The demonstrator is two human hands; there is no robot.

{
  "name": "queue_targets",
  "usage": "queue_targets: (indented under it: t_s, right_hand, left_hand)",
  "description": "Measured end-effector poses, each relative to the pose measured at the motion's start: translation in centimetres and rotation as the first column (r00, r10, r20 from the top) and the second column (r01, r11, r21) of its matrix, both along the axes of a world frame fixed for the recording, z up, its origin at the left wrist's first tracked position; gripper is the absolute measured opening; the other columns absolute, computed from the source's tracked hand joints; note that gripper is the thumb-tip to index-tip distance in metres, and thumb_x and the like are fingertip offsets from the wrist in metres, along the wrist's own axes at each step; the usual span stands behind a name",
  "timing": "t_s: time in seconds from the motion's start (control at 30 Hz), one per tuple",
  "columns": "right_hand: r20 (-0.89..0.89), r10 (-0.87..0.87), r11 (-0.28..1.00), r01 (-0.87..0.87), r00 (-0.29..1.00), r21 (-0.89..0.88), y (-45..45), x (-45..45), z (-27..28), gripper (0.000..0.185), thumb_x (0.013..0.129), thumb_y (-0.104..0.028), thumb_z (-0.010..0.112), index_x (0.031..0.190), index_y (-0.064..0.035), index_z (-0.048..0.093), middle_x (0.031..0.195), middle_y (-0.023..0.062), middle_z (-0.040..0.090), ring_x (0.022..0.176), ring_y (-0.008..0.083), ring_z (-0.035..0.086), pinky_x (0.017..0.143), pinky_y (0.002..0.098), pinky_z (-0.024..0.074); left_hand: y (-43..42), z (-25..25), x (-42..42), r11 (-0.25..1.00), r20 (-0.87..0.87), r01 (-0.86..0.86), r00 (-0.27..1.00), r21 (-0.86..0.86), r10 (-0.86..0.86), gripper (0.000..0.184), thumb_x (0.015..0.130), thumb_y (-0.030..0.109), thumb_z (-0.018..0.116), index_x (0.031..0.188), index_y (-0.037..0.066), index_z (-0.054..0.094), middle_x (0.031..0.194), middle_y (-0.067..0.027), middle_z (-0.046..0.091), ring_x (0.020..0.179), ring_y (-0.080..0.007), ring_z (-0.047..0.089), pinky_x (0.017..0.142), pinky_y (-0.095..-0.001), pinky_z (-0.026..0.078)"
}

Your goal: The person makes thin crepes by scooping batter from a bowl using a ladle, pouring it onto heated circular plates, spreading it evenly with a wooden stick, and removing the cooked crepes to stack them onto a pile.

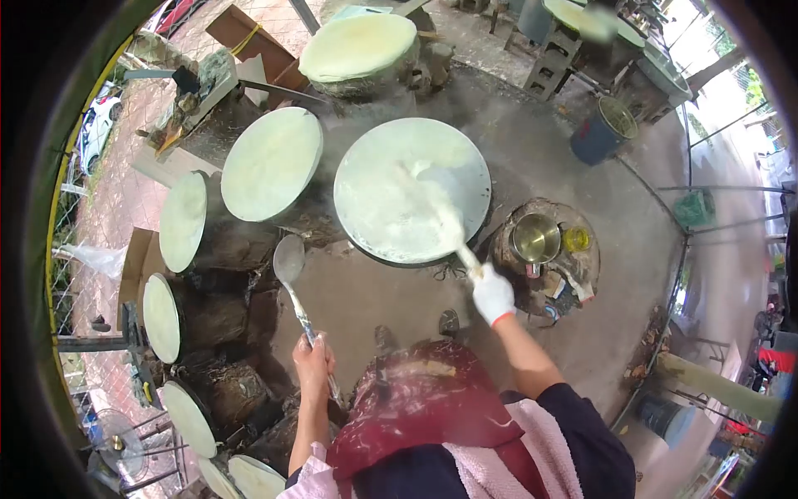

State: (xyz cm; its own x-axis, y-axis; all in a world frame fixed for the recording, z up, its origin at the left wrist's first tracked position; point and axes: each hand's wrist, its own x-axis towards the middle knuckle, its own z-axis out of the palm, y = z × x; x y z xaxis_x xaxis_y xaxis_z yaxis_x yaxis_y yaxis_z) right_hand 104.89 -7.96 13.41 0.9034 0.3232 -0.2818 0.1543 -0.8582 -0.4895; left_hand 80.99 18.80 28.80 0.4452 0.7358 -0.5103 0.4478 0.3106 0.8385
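My left hand [313, 363], bare, is closed round the patterned handle of a long ladle [289, 259], whose round metal bowl points up and away from me. In a white glove with a red cuff, my right hand [494, 296] grips a pale paddle [450, 226]. The paddle's far end is blurred and lies over the large round pan [378, 212], which has a whitish, uneven coating. Steam or haze hangs around the pan.
Pale round discs [272, 164] on stoves curve along the left, another [359, 47] behind. At right, a stump [588, 224] holds a metal bowl [535, 239] and a yellow container [575, 239]. A dark bucket [595, 137] stands beyond. A wire fence borders the left.
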Motion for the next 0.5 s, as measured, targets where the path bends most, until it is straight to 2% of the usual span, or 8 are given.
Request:
queue_targets:
  t_s: [0.07,0.13,0.2,0.23,0.27,0.33,0.4,0.5]
  right_hand:
    - [-0.019,-0.05,0.998,0.05,0.999,0.032,0.0,4.3,1.7,0.034,0.096,-0.036,0.045,0.097,-0.0033,0.054,0.085,0.028,0.064,0.083,0.0445,0.062,0.072,0.0537,0.0468]
    - [-0.061,-0.109,0.984,0.116,0.992,0.137,0.5,6.9,1.6,0.039,0.095,-0.039,0.047,0.097,-0.0018,0.057,0.086,0.0276,0.064,0.086,0.0447,0.062,0.074,0.0527,0.0467]
    - [-0.178,-0.097,0.953,0.143,0.979,0.268,0.8,5.7,0.9,0.041,0.094,-0.041,0.049,0.096,-0.0015,0.058,0.088,0.0278,0.064,0.088,0.0447,0.061,0.076,0.0516,0.0467]
    - [-0.336,-0.033,0.941,0.143,0.941,0.308,0.2,4.0,0.9,0.043,0.093,-0.044,0.05,0.102,-0.0026,0.059,0.09,0.0283,0.064,0.09,0.0445,0.061,0.077,0.0511,0.0471]
    - [-0.116,0.064,0.932,-0.018,0.991,0.362,-1.0,1.7,-1.2,0.047,0.093,-0.046,0.049,0.12,-0.008,0.056,0.089,0.0287,0.064,0.088,0.0443,0.062,0.077,0.051,0.0477]
    - [-0.183,0.096,0.995,-0.091,0.978,0.036,-2.8,0.9,-0.5,0.052,0.094,-0.045,0.047,0.136,-0.0138,0.046,0.088,0.0291,0.064,0.085,0.0446,0.063,0.076,0.0513,0.0482]
    - [-0.106,-0.01,0.999,0.016,0.994,0.05,-3.4,3.0,-1.1,0.053,0.096,-0.044,0.042,0.14,-0.0142,0.042,0.086,0.0284,0.064,0.08,0.0452,0.063,0.072,0.0526,0.0478]
    - [0.011,-0.012,1.0,0.011,1.0,0.028,-1.0,10.3,-0.4,0.055,0.096,-0.043,0.041,0.142,-0.0134,0.037,0.091,0.0286,0.064,0.085,0.0442,0.063,0.076,0.0521,0.0477]
  left_hand:
    - [-0.8,-0.2,0.5,1.0,0.0,0.0,1.0,-0.011,0.0,0.008,0.095,0.008,0.047,0.091,0.002,0.051,0.057,0.0,0.041,0.042,-0.009,0.038,0.037,-0.0239,0.028]
    - [-1.5,-0.2,1.0,0.999,0.004,-0.008,1.0,-0.042,0.008,0.008,0.095,0.009,0.048,0.09,0.002,0.05,0.058,0.0003,0.04,0.042,-0.0088,0.038,0.037,-0.0236,0.028]
    - [-1.8,0.0,1.5,0.998,-0.028,0.006,1.0,-0.055,-0.007,0.009,0.094,0.009,0.049,0.088,0.003,0.05,0.058,0.0009,0.039,0.043,-0.0084,0.037,0.037,-0.0235,0.028]
    - [-1.9,-0.1,1.9,0.998,-0.039,0.01,0.999,-0.064,-0.013,0.009,0.094,0.01,0.05,0.087,0.003,0.05,0.058,0.0012,0.039,0.044,-0.0081,0.037,0.037,-0.0234,0.028]
    - [-2.0,0.0,1.9,0.997,-0.037,0.013,0.999,-0.073,-0.016,0.009,0.094,0.01,0.05,0.087,0.003,0.05,0.058,0.0014,0.038,0.044,-0.008,0.037,0.038,-0.0234,0.028]
    - [-2.1,0.0,2.3,0.996,-0.028,0.013,0.999,-0.091,-0.015,0.01,0.094,0.01,0.051,0.086,0.004,0.05,0.058,0.0018,0.037,0.044,-0.0078,0.036,0.038,-0.0234,0.028]
    - [-2.2,0.0,2.1,0.996,-0.035,0.01,0.999,-0.091,-0.013,0.009,0.094,0.01,0.051,0.089,0.003,0.051,0.059,0.0012,0.038,0.044,-0.0082,0.036,0.038,-0.0238,0.029]
    - [-2.5,-0.4,1.7,0.991,-0.042,-0.052,0.998,-0.121,0.047,0.009,0.094,0.01,0.05,0.092,0.001,0.052,0.06,0.0005,0.039,0.043,-0.0091,0.036,0.038,-0.0243,0.029]
